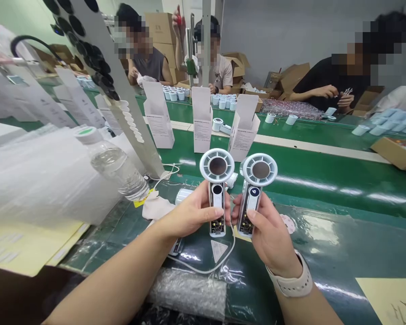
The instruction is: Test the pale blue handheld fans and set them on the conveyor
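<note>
Two handheld fans are held upright side by side over the bench. My left hand (196, 210) is closed round the handle of the left fan (217, 166), its thumb on the front of the handle. My right hand (269, 232) grips the right fan (260, 169) the same way, and that fan's small round display is lit with a symbol. Each has a round pale-blue ringed head and a clear handle with a circuit board showing low down. Behind my left wrist lie a white cloth (157, 206) and part of another cylindrical device (183, 195).
Open white boxes (202, 119) stand on the green conveyor (307, 167). A water bottle (117, 164) leans beside a metal post (135, 131) at left. A white cable (203, 272) loops over the bench above bubble wrap (189, 293). Several co-workers sit across the belt among pale-blue parts.
</note>
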`<action>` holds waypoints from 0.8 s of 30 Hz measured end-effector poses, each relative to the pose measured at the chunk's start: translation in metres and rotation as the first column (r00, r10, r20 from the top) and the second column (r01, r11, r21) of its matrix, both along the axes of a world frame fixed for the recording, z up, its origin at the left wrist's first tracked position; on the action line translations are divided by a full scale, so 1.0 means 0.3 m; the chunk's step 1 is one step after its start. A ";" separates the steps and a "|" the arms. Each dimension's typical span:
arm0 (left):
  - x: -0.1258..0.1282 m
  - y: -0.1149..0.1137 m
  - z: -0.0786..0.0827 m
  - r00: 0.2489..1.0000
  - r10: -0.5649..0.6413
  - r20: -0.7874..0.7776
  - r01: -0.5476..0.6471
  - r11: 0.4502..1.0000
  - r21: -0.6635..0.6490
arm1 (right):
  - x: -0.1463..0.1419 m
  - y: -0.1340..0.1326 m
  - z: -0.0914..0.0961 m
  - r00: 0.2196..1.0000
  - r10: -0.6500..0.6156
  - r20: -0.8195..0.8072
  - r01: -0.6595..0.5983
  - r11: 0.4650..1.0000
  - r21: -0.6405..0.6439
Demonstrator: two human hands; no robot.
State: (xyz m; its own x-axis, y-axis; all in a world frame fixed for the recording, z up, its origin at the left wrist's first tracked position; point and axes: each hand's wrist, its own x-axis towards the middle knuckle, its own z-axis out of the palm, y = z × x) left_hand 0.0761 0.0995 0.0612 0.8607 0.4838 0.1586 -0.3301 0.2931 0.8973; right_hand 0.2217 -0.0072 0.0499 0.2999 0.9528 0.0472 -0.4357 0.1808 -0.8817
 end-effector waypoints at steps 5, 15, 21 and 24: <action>-0.001 -0.005 -0.005 0.999 -0.042 0.000 0.042 0.999 0.013 | -0.003 0.007 -0.008 1.000 -0.013 -0.003 0.013 1.000 -0.026; 0.006 -0.016 -0.008 1.000 0.020 0.012 -0.020 0.998 -0.053 | -0.010 0.010 -0.003 1.000 0.002 -0.003 -0.002 0.997 -0.073; 0.023 -0.005 -0.010 0.987 0.159 -0.016 -0.159 0.976 -0.149 | -0.010 0.005 -0.013 0.997 -0.073 0.005 0.073 0.988 -0.138; 0.028 0.001 -0.006 0.976 0.214 -0.041 -0.218 0.963 -0.162 | -0.013 0.000 -0.018 0.997 -0.074 0.037 0.078 0.990 -0.120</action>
